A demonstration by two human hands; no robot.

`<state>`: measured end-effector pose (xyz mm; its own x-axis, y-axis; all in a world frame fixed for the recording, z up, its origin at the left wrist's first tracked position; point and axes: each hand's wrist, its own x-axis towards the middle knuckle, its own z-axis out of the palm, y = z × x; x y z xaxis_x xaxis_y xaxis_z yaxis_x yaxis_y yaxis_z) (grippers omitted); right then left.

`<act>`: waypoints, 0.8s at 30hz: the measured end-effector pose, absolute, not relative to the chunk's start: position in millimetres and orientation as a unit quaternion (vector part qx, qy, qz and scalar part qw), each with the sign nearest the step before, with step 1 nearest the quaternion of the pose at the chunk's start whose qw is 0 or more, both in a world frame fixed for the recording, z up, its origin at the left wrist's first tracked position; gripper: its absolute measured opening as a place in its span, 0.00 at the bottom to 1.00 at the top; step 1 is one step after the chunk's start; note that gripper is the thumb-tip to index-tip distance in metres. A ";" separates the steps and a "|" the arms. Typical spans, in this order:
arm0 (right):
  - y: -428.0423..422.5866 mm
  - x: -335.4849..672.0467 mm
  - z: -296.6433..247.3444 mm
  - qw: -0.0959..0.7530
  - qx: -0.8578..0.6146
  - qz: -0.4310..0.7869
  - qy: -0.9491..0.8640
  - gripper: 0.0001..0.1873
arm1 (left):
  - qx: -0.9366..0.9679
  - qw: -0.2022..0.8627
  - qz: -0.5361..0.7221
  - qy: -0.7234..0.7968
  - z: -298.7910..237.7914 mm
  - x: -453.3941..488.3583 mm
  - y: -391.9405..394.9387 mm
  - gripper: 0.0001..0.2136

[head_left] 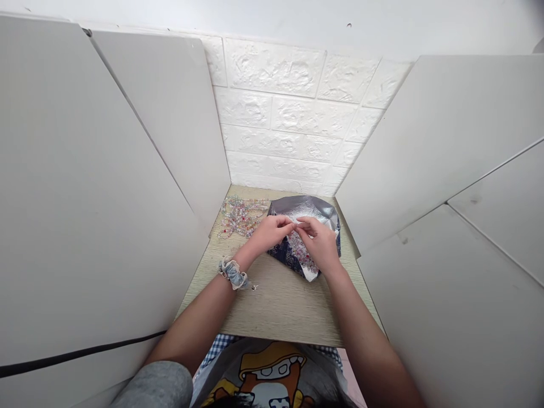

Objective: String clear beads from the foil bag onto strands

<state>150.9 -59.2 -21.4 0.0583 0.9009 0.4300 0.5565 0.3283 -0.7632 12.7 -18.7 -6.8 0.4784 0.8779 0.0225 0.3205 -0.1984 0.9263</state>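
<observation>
My left hand (274, 231) and my right hand (319, 243) meet fingertip to fingertip in a pinch. What they hold between them, if anything, is too small to make out. Just below them lies an opened bag (304, 205), silver inside and dark blue patterned outside. Loose beads (301, 252), mostly pink, clear and white, fill its middle, partly covered by my right hand. To the left of the bag, strung bead strands (240, 215) in mixed pale colours with some red lie in a loose heap.
A small wooden-topped table (280, 314) carries everything. White textured brick wall (306, 116) closes the back, and pale panels rise at left (161, 102) and right (425, 141). A scrunchie (233, 273) circles my left wrist, with a small white object (254, 288) beside it.
</observation>
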 end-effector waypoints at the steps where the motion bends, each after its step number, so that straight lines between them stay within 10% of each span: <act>1: -58.5 151.5 -22.2 0.467 -0.550 0.181 -0.668 0.11 | 0.721 0.469 0.291 0.420 -8.2 13.2 -18.4 0.15; 24: -41.8 156.4 -43.0 0.122 -0.681 -0.019 -0.722 0.15 | 0.696 0.433 0.357 0.447 -9.3 11.9 -12.4 0.15</act>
